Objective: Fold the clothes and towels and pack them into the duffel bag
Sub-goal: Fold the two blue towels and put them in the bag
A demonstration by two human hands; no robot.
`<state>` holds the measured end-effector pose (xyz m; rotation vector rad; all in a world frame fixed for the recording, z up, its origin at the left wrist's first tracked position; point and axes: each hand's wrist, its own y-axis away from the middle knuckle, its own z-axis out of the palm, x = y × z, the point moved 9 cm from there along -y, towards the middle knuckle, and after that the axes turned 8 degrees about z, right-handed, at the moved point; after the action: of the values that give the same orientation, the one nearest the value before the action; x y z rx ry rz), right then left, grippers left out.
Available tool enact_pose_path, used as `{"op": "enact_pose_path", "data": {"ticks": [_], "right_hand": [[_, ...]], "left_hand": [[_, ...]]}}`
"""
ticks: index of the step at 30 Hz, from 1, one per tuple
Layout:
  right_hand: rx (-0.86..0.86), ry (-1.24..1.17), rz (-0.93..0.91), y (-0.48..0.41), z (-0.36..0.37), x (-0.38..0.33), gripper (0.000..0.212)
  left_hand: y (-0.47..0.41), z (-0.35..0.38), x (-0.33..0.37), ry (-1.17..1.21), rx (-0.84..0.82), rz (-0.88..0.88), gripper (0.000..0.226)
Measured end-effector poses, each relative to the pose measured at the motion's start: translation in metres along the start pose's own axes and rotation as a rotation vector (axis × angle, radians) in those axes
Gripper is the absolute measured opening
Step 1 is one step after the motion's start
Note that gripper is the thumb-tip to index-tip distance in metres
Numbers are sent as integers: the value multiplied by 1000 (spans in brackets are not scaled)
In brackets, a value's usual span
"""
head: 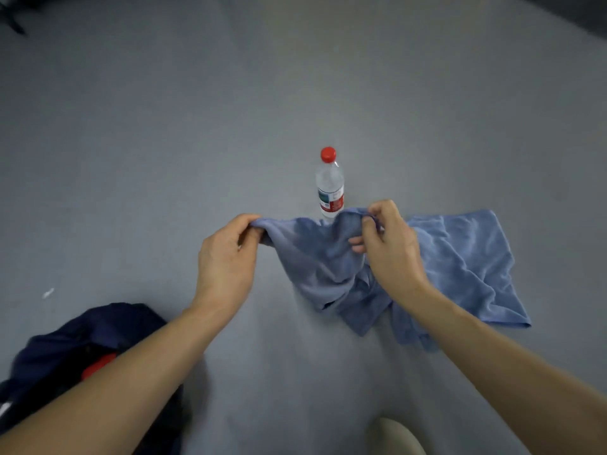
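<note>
— Where is the soft light-blue terry towel (460,257)?
— Partly lifted off the grey floor (164,142), with its other end rumpled on the floor to the right.
— And the hands?
— The left hand (226,257) pinches the top edge with curled fingers (249,223). The right hand (391,244) pinches the same edge nearby.
— Anything else?
— A clear plastic bottle with a red cap (330,185) stands upright just behind the towel. A crumpled dark navy garment (82,339) lies lower left.

Blue towel (460,257); clear bottle (330,183) with red cap (328,154) and red-and-green label; navy garment (82,349) showing red; plain grey floor (164,159).
</note>
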<state>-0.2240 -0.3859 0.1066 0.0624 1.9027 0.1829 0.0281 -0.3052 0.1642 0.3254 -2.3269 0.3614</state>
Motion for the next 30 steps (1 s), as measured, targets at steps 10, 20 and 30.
{"op": "enact_pose_path", "data": {"ticks": [10, 20, 30], "right_hand": [[-331, 269, -402, 104, 50, -248, 12], [-454, 502, -564, 224, 142, -305, 15], [-512, 479, -528, 239, 161, -294, 12]], "left_hand": [[77, -203, 44, -27, 7, -87, 31], [144, -277, 72, 30, 213, 65, 15], [147, -289, 53, -76, 71, 50, 12]]}}
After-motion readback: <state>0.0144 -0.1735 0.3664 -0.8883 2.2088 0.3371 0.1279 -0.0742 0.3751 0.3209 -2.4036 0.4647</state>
